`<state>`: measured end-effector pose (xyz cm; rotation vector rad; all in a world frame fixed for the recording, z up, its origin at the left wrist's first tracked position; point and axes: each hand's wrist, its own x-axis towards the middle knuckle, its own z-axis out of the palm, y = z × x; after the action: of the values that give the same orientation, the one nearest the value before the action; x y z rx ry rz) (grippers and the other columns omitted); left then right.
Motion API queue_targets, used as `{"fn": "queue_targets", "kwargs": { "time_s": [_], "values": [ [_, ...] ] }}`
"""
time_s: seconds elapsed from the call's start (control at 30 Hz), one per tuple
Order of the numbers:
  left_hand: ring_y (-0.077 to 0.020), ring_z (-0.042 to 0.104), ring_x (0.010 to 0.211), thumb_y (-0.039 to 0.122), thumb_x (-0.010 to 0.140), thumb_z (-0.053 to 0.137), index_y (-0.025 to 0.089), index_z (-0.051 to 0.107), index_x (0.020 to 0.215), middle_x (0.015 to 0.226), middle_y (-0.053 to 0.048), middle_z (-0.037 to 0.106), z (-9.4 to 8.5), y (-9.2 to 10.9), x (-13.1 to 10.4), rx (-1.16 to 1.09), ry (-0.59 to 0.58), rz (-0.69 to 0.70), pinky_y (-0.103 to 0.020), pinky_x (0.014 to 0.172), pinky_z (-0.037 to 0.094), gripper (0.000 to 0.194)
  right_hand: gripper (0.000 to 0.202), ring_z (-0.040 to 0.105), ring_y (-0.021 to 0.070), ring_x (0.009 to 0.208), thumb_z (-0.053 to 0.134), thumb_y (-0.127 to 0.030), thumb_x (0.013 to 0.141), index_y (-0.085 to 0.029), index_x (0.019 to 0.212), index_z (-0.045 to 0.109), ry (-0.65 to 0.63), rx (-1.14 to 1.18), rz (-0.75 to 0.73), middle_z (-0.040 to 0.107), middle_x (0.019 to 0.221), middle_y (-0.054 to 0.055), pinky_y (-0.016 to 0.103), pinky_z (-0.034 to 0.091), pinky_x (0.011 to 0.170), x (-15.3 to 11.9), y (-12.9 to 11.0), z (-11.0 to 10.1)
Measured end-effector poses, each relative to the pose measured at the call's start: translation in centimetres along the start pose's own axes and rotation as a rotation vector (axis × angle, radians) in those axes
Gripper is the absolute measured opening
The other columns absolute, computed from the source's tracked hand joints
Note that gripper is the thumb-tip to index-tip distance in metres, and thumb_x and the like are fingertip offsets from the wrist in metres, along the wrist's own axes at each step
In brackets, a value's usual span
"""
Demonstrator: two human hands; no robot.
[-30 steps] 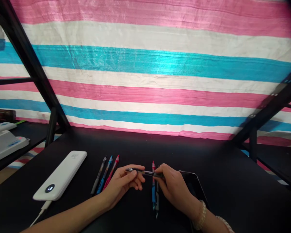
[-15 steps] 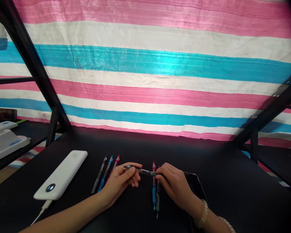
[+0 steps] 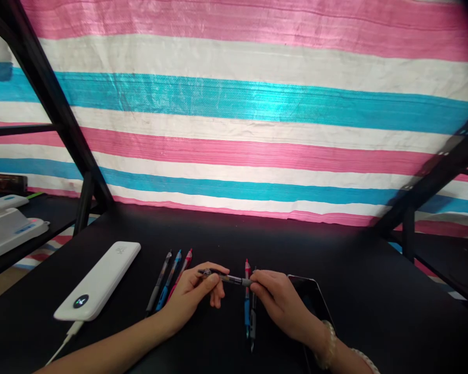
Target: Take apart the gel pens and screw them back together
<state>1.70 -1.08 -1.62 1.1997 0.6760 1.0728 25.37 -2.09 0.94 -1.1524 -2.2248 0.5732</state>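
Observation:
A dark pen with a clear barrel and grey grip (image 3: 232,279) is held level above the black table (image 3: 203,343). My left hand (image 3: 197,291) pinches its left part between thumb and fingers. At the pen's grey right end, the fingertips of my right hand (image 3: 278,296) are closed on it. Beneath that end lie a pen with a red top and blue grip (image 3: 247,306) and a grey-black pen (image 3: 253,319), side by side. Left of my left hand rest a grey pen (image 3: 159,283), a blue pen (image 3: 169,280) and a red pen (image 3: 183,270), the last partly hidden.
A white power bank (image 3: 101,280) with a cable (image 3: 68,335) lies at the left. Partly under my right forearm is a black tablet (image 3: 315,296). Black frame bars (image 3: 58,114) stand at both sides, before a striped sheet (image 3: 234,98). A power strip (image 3: 15,234) sits far left.
My right hand has shifted slightly down and left, its fingers drawn closer together. The held pen's right end sits slightly lower.

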Motion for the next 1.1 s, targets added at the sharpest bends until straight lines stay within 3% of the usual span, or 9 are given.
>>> {"fn": "queue_targets", "kwargs": {
  "time_s": [0.27,0.5,0.63,0.8,1.1],
  "values": [
    [-0.0141,0.061,0.058,0.040,0.094,0.063,0.015,0.072,0.107,0.070,-0.004,0.066,0.3,0.5,-0.2,0.040,0.005,0.025,-0.025,0.056,0.047,0.029,0.035,0.039,0.0115,0.058,0.044,-0.035,0.104,-0.019,0.074,0.052,-0.115,0.295,0.165,0.043,0.064,-0.006,0.024,0.028,0.055,0.3,-0.8,-0.6],
    [-0.0196,0.061,0.093,0.042,0.085,0.074,0.018,0.076,0.094,0.097,-0.006,0.065,0.1,1.2,0.9,-0.138,0.198,0.022,-0.031,0.085,0.053,0.025,0.031,0.043,0.0129,0.063,0.044,-0.037,0.104,-0.018,0.086,0.061,-0.052,0.345,0.163,0.049,0.070,-0.004,0.024,0.033,0.058,0.2,-1.2,-0.8],
    [-0.0164,0.063,0.084,0.034,0.081,0.080,0.018,0.072,0.103,0.088,-0.005,0.069,-0.7,2.4,1.5,-0.153,0.292,0.022,-0.028,0.081,0.052,0.029,0.031,0.046,0.0138,0.062,0.043,-0.040,0.104,-0.019,0.093,0.064,0.082,0.356,0.162,0.050,0.070,-0.003,0.025,0.035,0.058,0.2,-0.7,-1.1],
    [-0.0133,0.063,0.071,0.032,0.082,0.079,0.023,0.052,0.134,0.083,-0.002,0.072,-1.3,2.9,1.4,-0.100,0.351,0.023,-0.025,0.071,0.051,0.060,0.034,0.044,0.0137,0.057,0.045,-0.044,0.102,-0.018,0.092,0.065,0.131,0.389,0.165,0.047,0.065,-0.003,0.025,0.032,0.052,0.4,-0.1,-1.0],
    [-0.0150,0.066,0.071,0.034,0.077,0.083,0.020,0.063,0.111,0.082,-0.002,0.073,-1.2,3.0,1.4,-0.073,0.382,0.020,-0.028,0.070,0.054,0.042,0.034,0.046,0.0137,0.056,0.045,-0.043,0.102,-0.018,0.090,0.065,0.144,0.353,0.155,0.048,0.064,-0.003,0.024,0.033,0.052,0.5,0.2,-0.8]
  ]
}}
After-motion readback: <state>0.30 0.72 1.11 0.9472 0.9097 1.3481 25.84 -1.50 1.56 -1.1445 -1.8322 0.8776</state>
